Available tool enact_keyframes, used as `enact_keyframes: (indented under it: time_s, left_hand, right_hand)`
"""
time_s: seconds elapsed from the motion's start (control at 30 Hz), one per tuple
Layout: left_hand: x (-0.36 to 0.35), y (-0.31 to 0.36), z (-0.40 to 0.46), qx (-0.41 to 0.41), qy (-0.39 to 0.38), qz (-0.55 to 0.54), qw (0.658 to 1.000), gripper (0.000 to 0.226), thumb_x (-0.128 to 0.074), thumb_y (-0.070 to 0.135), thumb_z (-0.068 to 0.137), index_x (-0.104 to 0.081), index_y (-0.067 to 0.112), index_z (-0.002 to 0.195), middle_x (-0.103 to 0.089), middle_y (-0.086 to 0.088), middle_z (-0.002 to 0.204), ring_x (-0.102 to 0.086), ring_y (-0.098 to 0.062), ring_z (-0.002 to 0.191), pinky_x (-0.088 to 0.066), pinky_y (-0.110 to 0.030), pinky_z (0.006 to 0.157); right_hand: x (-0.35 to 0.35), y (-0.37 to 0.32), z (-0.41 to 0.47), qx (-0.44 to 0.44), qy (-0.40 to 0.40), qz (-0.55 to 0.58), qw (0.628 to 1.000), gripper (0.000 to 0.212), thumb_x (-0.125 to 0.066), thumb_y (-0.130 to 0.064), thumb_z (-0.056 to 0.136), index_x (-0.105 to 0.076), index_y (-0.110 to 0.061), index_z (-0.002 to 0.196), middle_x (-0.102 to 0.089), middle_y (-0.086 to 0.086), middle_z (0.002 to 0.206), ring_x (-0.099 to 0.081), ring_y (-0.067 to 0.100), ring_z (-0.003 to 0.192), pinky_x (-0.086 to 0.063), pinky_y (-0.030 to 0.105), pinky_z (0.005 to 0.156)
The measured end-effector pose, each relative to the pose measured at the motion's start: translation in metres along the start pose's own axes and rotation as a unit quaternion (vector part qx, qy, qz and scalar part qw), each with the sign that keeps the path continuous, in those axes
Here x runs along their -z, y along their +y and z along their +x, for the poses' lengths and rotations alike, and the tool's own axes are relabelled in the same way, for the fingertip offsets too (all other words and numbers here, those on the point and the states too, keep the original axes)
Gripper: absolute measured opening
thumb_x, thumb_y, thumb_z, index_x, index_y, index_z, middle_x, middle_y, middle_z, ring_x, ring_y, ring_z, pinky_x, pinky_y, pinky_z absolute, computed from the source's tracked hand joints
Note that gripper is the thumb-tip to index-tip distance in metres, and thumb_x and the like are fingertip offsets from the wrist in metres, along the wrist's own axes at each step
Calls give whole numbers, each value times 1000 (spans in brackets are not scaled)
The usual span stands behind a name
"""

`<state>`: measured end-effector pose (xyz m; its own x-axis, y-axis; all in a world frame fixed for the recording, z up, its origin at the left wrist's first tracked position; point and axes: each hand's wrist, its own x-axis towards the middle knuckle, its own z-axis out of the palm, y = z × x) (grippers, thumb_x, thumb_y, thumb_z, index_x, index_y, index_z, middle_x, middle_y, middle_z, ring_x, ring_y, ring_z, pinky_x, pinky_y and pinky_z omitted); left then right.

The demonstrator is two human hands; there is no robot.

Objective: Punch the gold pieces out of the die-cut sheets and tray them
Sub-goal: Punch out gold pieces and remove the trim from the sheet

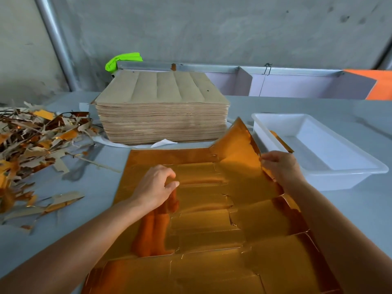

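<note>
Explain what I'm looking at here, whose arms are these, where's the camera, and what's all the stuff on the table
There is no machine: a person works bare-handed, and the one picture comes from a camera worn on their head, looking down. A gold die-cut sheet lies on the grey table. The left hand presses on the sheet with curled fingers; the right hand pinches the sheet's right edge, which is lifted there. Behind stands a stack of brown sheets, probably the supply lying gold side down. At left lies a pile of scrap strips. At right is a white tray, a gold piece showing at its near wall.
</note>
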<state>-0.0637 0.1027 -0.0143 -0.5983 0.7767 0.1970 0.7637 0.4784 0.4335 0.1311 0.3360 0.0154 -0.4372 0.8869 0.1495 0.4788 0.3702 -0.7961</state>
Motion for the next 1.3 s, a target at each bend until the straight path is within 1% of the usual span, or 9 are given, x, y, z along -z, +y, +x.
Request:
enact_keyframes:
  time_s: [0.17, 0.37, 0.47, 0.6, 0.87, 0.97, 1.07, 1.17, 1.3]
  left_hand:
    - [13, 31, 34, -7, 46, -47, 998, 46, -60, 28, 92, -48, 15, 134, -50, -4, 137, -47, -18, 126, -38, -28, 101]
    - [33, 85, 94, -10, 52, -238, 970, 80, -67, 24, 86, -18, 21, 150, -26, -1, 155, -30, -20, 139, -33, -45, 111]
    - [48, 103, 111, -35, 44, -366, 929, 62, -67, 17, 87, -37, 23, 141, -47, 0, 140, -45, -14, 124, -45, -36, 99]
    - [59, 105, 117, -44, 43, -413, 909, 9, -62, 16, 90, -64, 23, 96, -65, 4, 98, -62, -13, 97, -54, -22, 75]
    - [52, 100, 108, -59, 54, -355, 931, 28, -57, 23, 94, -60, -5, 95, -62, -20, 100, -63, -22, 88, -56, -19, 67]
    - [53, 100, 102, -67, 55, -347, 934, 22, -56, 24, 95, -64, 4, 94, -64, -10, 94, -61, -11, 82, -49, -9, 57]
    - [57, 99, 97, -57, 48, -380, 922, 12, -57, 21, 94, -64, 26, 86, -64, 6, 93, -61, -10, 88, -52, -12, 62]
    - [61, 98, 94, -53, 27, -402, 914, 10, -59, 20, 93, -64, 27, 89, -64, 7, 98, -60, -13, 96, -54, -19, 74]
    - [64, 96, 89, -64, -1, -385, 921, 10, -59, 19, 93, -65, 26, 88, -64, 2, 98, -61, -16, 98, -54, -23, 80]
  right_hand:
    - [20, -26, -6, 55, -66, 66, 994, 10, -66, -12, 88, -70, -19, 81, -65, 1, 80, -63, 21, 75, -56, 36, 65]
    - [37, -52, -16, 91, -161, 191, 964, 18, -63, -15, 89, -70, -18, 73, -69, -1, 70, -65, 14, 70, -52, 25, 61]
    - [42, -55, -19, 96, -201, 218, 950, 15, -62, -12, 89, -69, -13, 76, -68, 1, 72, -64, 12, 72, -52, 21, 64]
    - [43, -53, -18, 61, -190, 258, 945, 12, -62, 1, 86, -63, -9, 79, -67, 2, 69, -62, 11, 63, -49, 22, 60]
    - [26, -84, -8, 94, -140, 171, 971, 14, -61, -37, 88, -66, -25, 93, -67, -4, 97, -61, 14, 90, -47, 26, 70]
    - [19, -91, -5, 72, -141, 161, 974, 34, -50, -49, 92, -67, -24, 108, -66, -3, 104, -62, 17, 92, -50, 34, 78]
    - [19, -92, -2, 37, -162, 245, 955, 21, -49, -28, 98, -69, -19, 100, -72, -2, 95, -67, 13, 78, -53, 23, 62]
    - [15, -93, -1, 34, -163, 251, 954, 14, -59, -5, 92, -59, -12, 104, -72, 0, 80, -66, 11, 58, -51, 19, 52]
    - [4, -100, -1, 103, -112, 41, 988, 29, -69, -16, 86, -61, -25, 112, -65, -6, 86, -63, 11, 65, -47, 16, 49]
